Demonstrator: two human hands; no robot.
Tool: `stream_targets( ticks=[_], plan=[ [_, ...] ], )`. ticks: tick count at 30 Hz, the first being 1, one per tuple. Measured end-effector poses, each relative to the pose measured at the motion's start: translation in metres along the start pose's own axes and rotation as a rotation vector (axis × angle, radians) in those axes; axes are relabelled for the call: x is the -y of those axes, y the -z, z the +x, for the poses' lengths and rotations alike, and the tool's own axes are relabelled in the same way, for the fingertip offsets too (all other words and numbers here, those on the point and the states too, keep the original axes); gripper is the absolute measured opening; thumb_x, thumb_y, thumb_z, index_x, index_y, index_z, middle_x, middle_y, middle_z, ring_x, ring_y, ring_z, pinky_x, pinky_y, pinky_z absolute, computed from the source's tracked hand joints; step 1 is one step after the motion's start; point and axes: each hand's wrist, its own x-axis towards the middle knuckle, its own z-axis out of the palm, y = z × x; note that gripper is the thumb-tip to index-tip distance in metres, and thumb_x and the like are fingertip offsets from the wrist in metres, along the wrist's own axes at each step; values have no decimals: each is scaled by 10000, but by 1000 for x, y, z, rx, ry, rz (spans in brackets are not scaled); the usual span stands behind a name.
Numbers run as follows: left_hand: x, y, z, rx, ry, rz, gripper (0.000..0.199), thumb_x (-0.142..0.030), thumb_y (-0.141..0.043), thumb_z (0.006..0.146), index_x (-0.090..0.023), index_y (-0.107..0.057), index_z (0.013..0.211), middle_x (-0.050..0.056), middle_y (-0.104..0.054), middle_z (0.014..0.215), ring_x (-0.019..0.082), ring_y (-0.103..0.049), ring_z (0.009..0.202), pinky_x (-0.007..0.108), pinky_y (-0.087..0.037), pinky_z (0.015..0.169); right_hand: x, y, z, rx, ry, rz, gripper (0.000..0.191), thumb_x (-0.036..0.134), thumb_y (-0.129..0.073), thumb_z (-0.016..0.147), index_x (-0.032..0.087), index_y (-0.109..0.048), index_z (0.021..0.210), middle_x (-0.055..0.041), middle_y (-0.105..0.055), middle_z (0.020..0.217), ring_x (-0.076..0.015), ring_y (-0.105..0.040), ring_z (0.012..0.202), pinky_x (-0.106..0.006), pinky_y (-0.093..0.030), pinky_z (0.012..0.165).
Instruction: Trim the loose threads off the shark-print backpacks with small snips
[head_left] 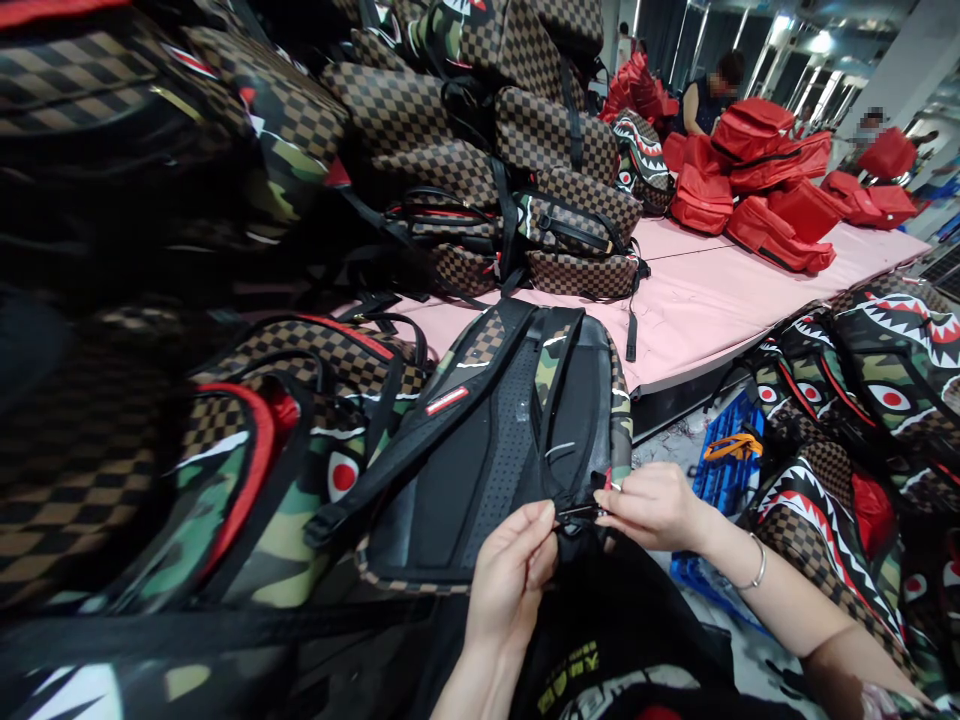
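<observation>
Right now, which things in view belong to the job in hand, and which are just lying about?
Apparently in use:
backpack
thin dark piece between left hand and right hand, too small to identify

Apparently just lying about:
stacked checkered bags
red bags
blue pallet
orange strap on the pallet

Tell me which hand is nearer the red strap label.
Left. The left hand is below and right of the strap label; the right hand is farther right.

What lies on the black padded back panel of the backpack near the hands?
Two long black fabric straps lie across the panel, one bearing a small red rectangular label. What they cover cannot be seen.
</observation>
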Motion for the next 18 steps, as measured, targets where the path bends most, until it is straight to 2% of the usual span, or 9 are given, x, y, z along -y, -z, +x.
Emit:
stream_targets(
  ticks=[4,8,11,13,15,18],
  plan=[
    [0,2,1,8,-3,-9,337,-385,-747,579,-119,-564,674,-116,-285,332,1,-156,330,162,-90,365,4,-1,-1,-92,-69,114,158,294,-547,848,162,-616,904,0,-586,572,-97,-539,506,-227,-371,494],
    [3,3,0,22,-32,-11,320,-374,-733,598,-115,-568,688,-112,-291,353,2,-157,345,169,-93,376,11,-2,-1,-207,-317,362,179,329,-567,822,167,-593,893,-21,-633,654,-115,-569,551,-226,-425,536],
    [5,3,-3,34,-55,8,302,-371,-716,624,-123,-566,708,-105,-306,375,12,-183,369,171,-113,391,17,-8,2,-164,-566,557,193,324,-468,873,163,-557,933,7,-587,627,-101,-526,516,-211,-413,513],
    [5,2,-5,35,-70,42,299,-389,-695,650,-129,-556,700,-90,-340,391,20,-218,385,172,-136,402,18,-15,5,-122,-678,637,225,309,-383,909,162,-545,959,19,-560,616,-97,-504,513,-204,-404,508],
    [4,1,-8,33,-86,84,300,-402,-683,662,-136,-549,695,-84,-357,405,27,-243,396,172,-154,409,18,-22,10,-97,-723,672,249,311,-367,913,165,-555,989,12,-580,661,-101,-519,552,-204,-415,533],
    [2,2,-11,-8,-145,148,270,-331,-724,618,-147,-556,722,-83,-397,462,32,-287,418,164,-196,423,18,-28,16,-38,-720,700,210,305,-479,858,179,-591,982,-5,-633,779,-114,-560,644,-208,-435,594]
  ],
)
